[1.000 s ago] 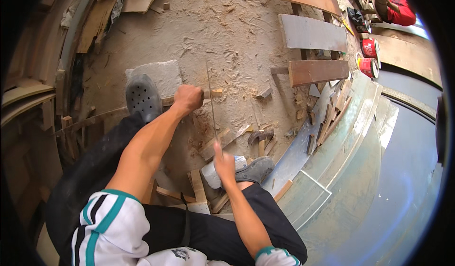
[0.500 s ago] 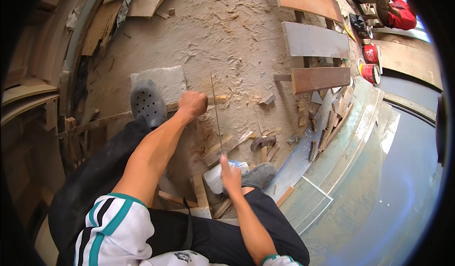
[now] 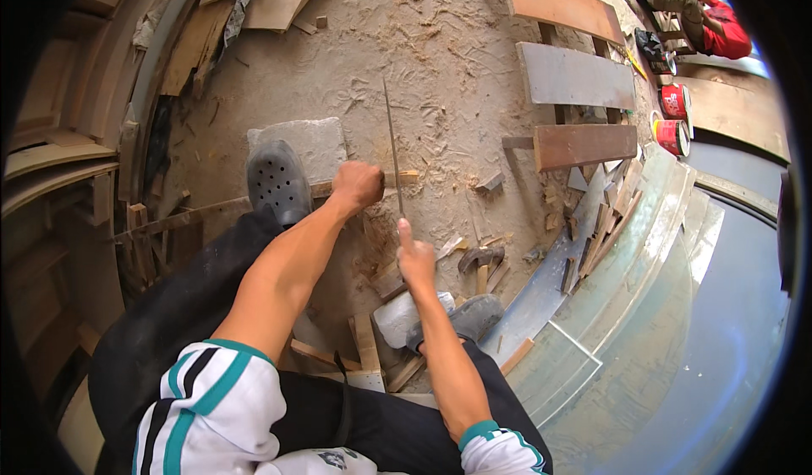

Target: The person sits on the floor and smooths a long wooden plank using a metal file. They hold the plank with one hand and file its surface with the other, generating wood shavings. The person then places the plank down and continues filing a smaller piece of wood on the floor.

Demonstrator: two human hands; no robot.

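A long narrow wooden strip (image 3: pixel 190 218) runs across in front of me, held down near its left part by my grey clog (image 3: pixel 278 183). My left hand (image 3: pixel 359 184) is closed in a fist on the strip, with its short end (image 3: pixel 408 177) sticking out to the right. Just right of that fist, a thin saw blade (image 3: pixel 391 137), seen edge-on, crosses the strip and points away from me. My right hand (image 3: pixel 415 259) is wrapped round the saw's near end, which hides the handle. A pale slab (image 3: pixel 326 139) lies beside the clog.
A hammer (image 3: pixel 481 259) and wood offcuts (image 3: pixel 364 344) lie by my right foot. Painted boards (image 3: pixel 579 76) rest on supports at the far right, near red cans (image 3: pixel 671 135). Glass sheets (image 3: pixel 609 323) lie at the right. A person in red (image 3: pixel 726 31) sits far right.
My right hand has pushed the saw forward, away from me, along its length. My left hand keeps its hold on the strip. The whole view has shifted slightly.
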